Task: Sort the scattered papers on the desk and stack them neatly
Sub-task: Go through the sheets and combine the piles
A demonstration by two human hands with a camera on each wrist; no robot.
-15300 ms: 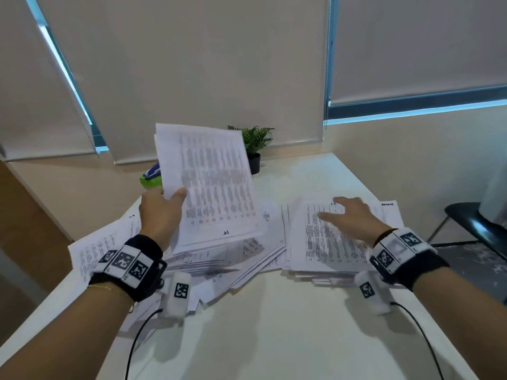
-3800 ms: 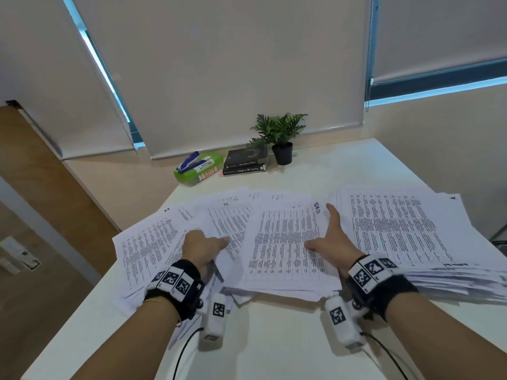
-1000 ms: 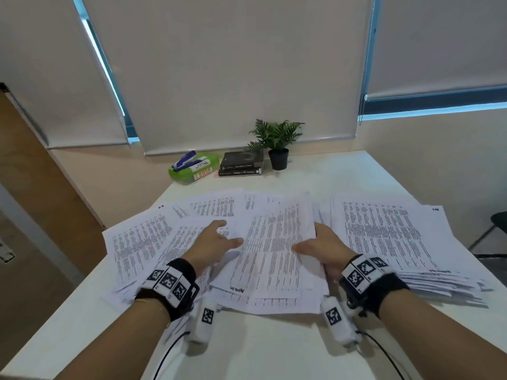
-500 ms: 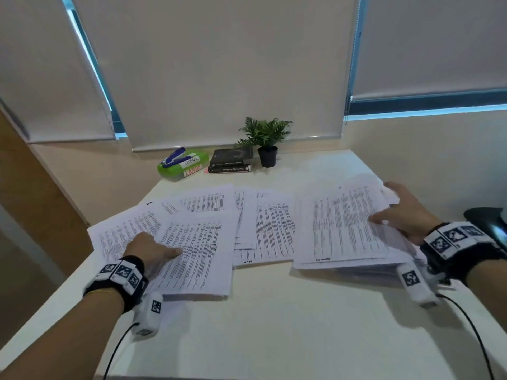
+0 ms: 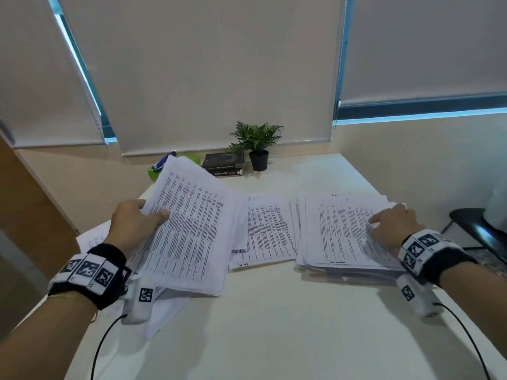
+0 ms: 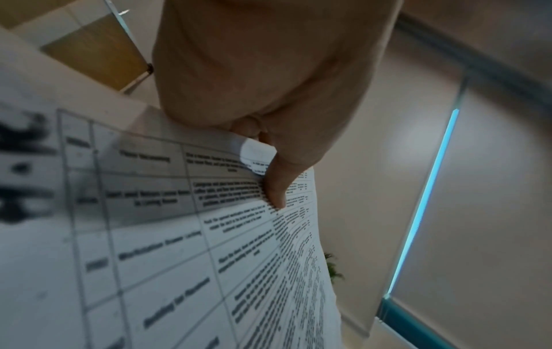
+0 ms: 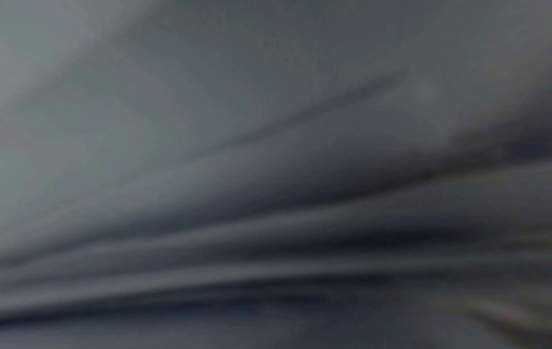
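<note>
Left hand: raised off the bench, forearm angled up from lower left, black wrist band with coded markers. Grip closed on the edge of a sheaf of papers, thumb on top, fingers underneath; left wrist view shows the thumb pressed on the printed sheet.

Right hand: palm down, fingers extended and relaxed, resting flat on the right-hand stack. Forearm comes in from lower right, same marker band. Right wrist view dark and blurred; nothing readable.

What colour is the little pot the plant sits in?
The small plant pot is black, seen best in the head view.
</note>
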